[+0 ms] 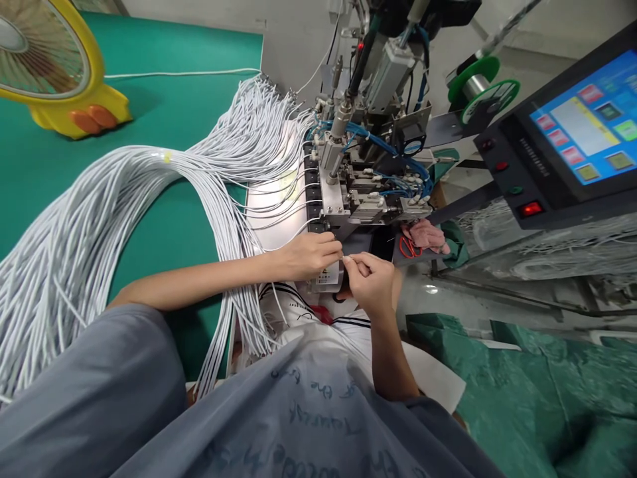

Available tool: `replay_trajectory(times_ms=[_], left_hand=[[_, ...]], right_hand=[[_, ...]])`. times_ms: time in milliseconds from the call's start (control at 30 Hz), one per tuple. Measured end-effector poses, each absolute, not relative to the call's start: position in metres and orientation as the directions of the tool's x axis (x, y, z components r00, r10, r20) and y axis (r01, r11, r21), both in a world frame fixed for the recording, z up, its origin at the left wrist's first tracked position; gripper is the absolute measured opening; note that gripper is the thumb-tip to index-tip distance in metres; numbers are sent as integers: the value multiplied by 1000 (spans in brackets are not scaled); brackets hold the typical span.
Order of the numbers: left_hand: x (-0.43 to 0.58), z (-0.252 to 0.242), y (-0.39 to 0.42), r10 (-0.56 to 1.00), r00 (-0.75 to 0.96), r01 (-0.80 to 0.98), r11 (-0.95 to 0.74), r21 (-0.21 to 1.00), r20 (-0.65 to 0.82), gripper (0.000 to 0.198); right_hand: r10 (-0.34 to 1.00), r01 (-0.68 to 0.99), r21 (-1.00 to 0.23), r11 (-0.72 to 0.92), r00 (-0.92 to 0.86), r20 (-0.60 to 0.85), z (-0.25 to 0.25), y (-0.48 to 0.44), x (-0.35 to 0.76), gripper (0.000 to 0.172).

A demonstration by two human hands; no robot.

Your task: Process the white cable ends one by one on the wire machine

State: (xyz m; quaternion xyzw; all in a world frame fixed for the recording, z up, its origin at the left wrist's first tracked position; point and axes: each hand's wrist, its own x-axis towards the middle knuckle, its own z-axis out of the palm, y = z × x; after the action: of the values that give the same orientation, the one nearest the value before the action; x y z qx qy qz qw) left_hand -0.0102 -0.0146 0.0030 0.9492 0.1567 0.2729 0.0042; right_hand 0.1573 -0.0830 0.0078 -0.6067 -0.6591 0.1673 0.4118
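Observation:
My left hand [316, 255] reaches in from the left, its fingers pinched together in front of the machine [334, 199]. Close against those fingertips, my right hand [371, 279] is also closed in a pinch. Between them shows a small pale tip, seemingly the end of a white cable [301, 229]; the fingers hide most of it. Several more white cables run side by side into the black slotted edge [312, 179] of the machine. A big bundle of white cables [199, 192] lies to the left, across and under my left forearm.
A yellow fan [84, 86] stands on the green table mat [164, 50]. To the right are a lit touchscreen [592, 126], a green wire spool [480, 89], red-handled scissors [409, 248] and a pink cloth [426, 236]. Green sheeting [537, 385] covers the lower right.

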Motion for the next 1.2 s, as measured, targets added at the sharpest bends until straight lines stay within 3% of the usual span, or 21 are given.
replay_trajectory(times_ms=[167, 233, 367, 500, 633, 933, 1200], left_hand=[[-5, 0, -21, 617, 684, 323, -735, 596, 391, 21], [-4, -1, -20, 641, 691, 308, -680, 665, 335, 22], [-8, -2, -7, 586, 773, 420, -760, 495, 244, 26], [-11, -8, 9, 630, 773, 575, -746, 337, 78, 30], [-10, -12, 15, 664, 748, 624, -698, 350, -9, 33], [-10, -20, 17, 644, 765, 598, -722, 348, 20, 32], [-13, -24, 17, 600, 797, 568, -784, 252, 71, 31]], right_hand=[[902, 467, -869, 166, 283, 325, -9, -76, 149, 23], [887, 406, -902, 147, 350, 302, -20, -73, 146, 25], [932, 332, -939, 86, 305, 194, -37, -58, 154, 26], [968, 266, -964, 25, 234, 90, -51, -38, 169, 23], [979, 244, -968, -60, 202, -9, -62, -24, 173, 24], [978, 101, -982, -160, 153, -144, -72, -14, 164, 24], [986, 137, -978, -156, 85, -146, -72, -11, 167, 27]])
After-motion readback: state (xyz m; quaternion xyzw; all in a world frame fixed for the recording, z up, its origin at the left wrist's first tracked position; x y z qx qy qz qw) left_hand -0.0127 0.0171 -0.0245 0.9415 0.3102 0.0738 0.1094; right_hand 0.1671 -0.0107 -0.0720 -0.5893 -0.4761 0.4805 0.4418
